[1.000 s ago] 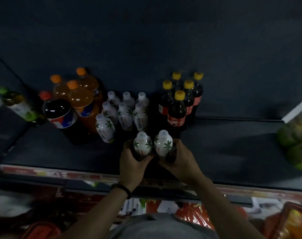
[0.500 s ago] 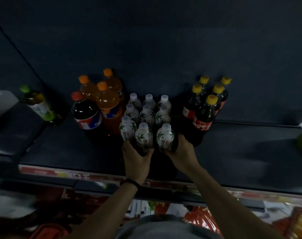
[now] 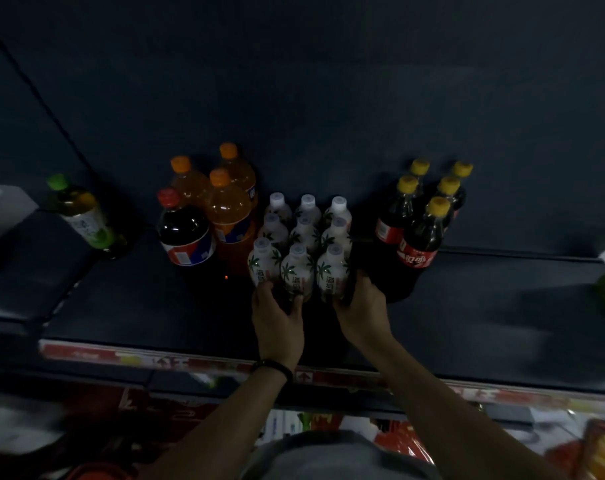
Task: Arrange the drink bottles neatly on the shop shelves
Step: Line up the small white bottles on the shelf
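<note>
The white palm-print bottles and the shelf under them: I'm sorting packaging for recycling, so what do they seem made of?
The white palm-print bottles look like plastic with a glossy printed sleeve and white screw caps, though opaque glass cannot be ruled out. The shelf looks like dark painted metal with a matt finish; the dim light leaves that uncertain.

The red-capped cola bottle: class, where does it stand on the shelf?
In the head view the red-capped cola bottle stands left of centre, directly left of the front orange soda bottle, right of the green-capped bottle.
</note>
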Available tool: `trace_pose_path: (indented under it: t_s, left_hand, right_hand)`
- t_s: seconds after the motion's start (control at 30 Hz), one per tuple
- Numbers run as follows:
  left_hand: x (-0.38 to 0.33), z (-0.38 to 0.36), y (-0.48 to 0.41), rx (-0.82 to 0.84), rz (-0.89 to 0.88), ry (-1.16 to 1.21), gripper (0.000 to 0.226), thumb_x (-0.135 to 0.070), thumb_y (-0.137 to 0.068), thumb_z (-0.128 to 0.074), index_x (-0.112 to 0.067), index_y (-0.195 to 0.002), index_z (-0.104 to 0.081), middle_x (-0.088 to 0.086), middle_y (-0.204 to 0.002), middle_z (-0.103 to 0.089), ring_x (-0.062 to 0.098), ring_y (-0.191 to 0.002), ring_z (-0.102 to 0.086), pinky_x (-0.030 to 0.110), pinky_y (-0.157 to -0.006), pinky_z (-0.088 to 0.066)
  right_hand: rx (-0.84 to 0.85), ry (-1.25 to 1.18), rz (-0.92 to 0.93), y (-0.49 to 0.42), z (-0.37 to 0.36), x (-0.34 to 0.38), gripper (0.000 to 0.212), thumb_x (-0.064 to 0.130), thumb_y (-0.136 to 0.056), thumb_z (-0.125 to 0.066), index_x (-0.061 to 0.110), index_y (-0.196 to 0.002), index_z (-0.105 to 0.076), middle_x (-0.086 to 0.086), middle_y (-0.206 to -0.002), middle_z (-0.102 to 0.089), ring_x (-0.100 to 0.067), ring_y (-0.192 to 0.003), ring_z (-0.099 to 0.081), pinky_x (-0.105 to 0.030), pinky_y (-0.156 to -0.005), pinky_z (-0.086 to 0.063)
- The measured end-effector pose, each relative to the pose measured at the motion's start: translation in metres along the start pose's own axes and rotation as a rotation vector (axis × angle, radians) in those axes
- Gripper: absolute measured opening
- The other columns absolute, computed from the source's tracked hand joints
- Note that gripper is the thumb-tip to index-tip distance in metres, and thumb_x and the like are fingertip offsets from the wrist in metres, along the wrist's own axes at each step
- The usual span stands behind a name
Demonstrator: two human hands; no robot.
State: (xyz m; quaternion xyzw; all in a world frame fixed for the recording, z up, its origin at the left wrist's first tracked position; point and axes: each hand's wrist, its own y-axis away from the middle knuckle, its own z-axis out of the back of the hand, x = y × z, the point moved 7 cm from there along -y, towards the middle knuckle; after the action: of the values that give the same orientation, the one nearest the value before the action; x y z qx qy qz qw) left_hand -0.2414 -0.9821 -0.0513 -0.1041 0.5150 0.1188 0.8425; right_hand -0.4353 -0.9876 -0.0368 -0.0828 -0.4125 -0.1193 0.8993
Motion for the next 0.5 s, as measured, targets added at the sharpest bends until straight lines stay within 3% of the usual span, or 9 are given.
trace_pose_path:
  t_s: [0.13,0.23,0.27,0.37,0.5]
  left_hand:
    - [0.003,-0.003,-0.005,-0.014,-0.014,0.002,0.049,-0.020,-0.091,-0.081,-0.006,-0.131,-0.054,0.015,-0.130,-0.062,0.031,-0.119,-0.063,0.035,-0.097,-0.054]
    - [0.004,0.005,-0.006,-0.076,-0.022,0.018,0.045,-0.023,-0.087,-0.086,-0.009,-0.115,-0.053,0.011,-0.116,-0.058,0.030,-0.102,-0.062,0.044,-0.090,-0.059]
    - [0.005,0.010,-0.006,-0.112,-0.018,0.019,0.050,-0.025,-0.084,-0.087,-0.012,-0.115,-0.050,0.011,-0.118,-0.054,0.032,-0.104,-0.060,0.051,-0.091,-0.058]
    - [0.009,0.014,-0.011,-0.140,0.010,-0.039,0.079,-0.029,-0.079,-0.092,-0.021,-0.135,-0.036,0.015,-0.145,-0.039,0.046,-0.138,-0.038,0.062,-0.113,-0.044]
    - [0.012,0.005,-0.017,-0.121,0.029,-0.055,0.098,-0.023,-0.073,-0.095,-0.022,-0.145,-0.029,0.015,-0.150,-0.032,0.042,-0.135,-0.036,0.065,-0.113,-0.038]
  right_hand:
    - [0.024,0.017,-0.052,-0.003,-0.003,-0.001,0.061,0.031,-0.091,-0.077,0.009,-0.140,-0.047,-0.016,-0.129,-0.067,-0.037,-0.117,-0.066,-0.031,-0.083,-0.051]
    - [0.052,0.016,-0.072,-0.005,-0.006,0.000,0.068,0.029,-0.086,-0.081,0.008,-0.140,-0.045,-0.017,-0.128,-0.067,-0.037,-0.117,-0.067,-0.031,-0.081,-0.056]
    - [0.048,0.017,-0.067,-0.005,-0.006,0.000,0.071,0.032,-0.086,-0.082,0.008,-0.141,-0.044,-0.017,-0.128,-0.067,-0.037,-0.117,-0.067,-0.035,-0.083,-0.058]
    - [0.042,0.041,-0.054,-0.006,-0.008,0.003,0.068,0.035,-0.088,-0.080,0.007,-0.140,-0.045,-0.018,-0.129,-0.067,-0.039,-0.118,-0.065,-0.042,-0.087,-0.060]
    - [0.056,0.055,-0.034,-0.007,-0.009,0.005,0.059,0.029,-0.092,-0.077,0.005,-0.138,-0.049,-0.018,-0.131,-0.067,-0.039,-0.119,-0.065,-0.041,-0.088,-0.059]
